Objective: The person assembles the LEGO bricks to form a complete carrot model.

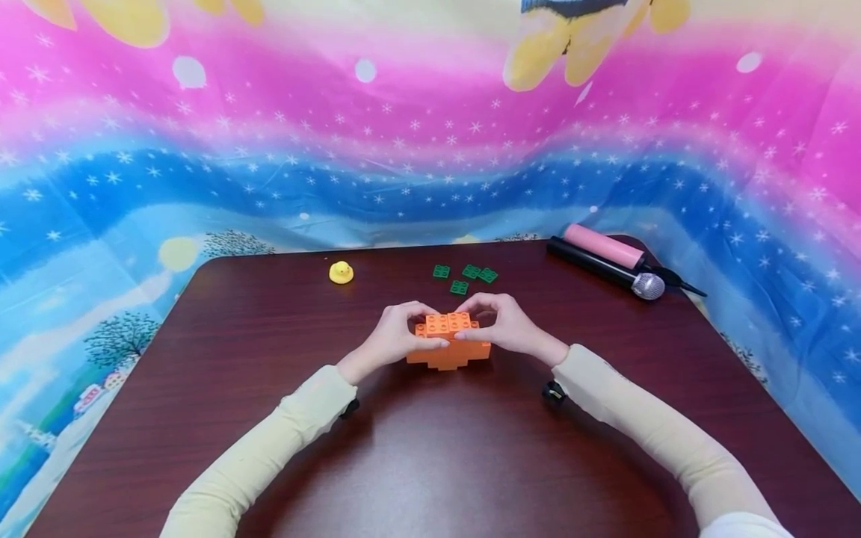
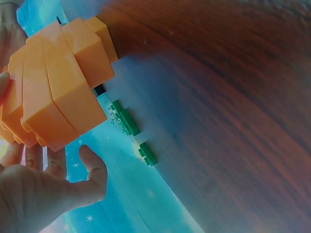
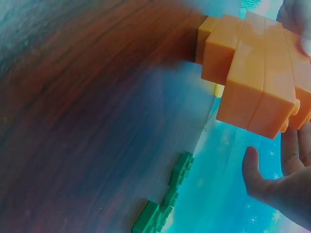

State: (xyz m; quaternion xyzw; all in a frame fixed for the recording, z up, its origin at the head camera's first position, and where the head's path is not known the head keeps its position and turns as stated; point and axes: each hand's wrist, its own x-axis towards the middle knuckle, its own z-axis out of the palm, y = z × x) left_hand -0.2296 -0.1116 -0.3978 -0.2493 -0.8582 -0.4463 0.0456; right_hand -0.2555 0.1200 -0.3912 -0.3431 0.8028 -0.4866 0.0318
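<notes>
An orange toy-brick model [image 1: 448, 353] stands on the table in the head view, stepped in at its foot and studded on top. My left hand [image 1: 398, 332] holds its left side, thumb across the front and fingers behind. From the right, my right hand [image 1: 507, 329] grips the upper bricks the same way, its thumb close to the left one. In the left wrist view the model [image 2: 68, 87] fills the upper left, with the left hand's little finger sticking out apart from it. The right wrist view shows the model's stacked layers [image 3: 262, 77] above the right hand's fingers.
Behind the model lie several green square bricks [image 1: 460, 287]. A yellow rubber duck [image 1: 341, 273] sits toward the back left. At the back right are a black microphone [image 1: 599, 261] and a pink cylinder [image 1: 604, 245]. A printed cloth [image 1: 430, 149] hangs behind the table.
</notes>
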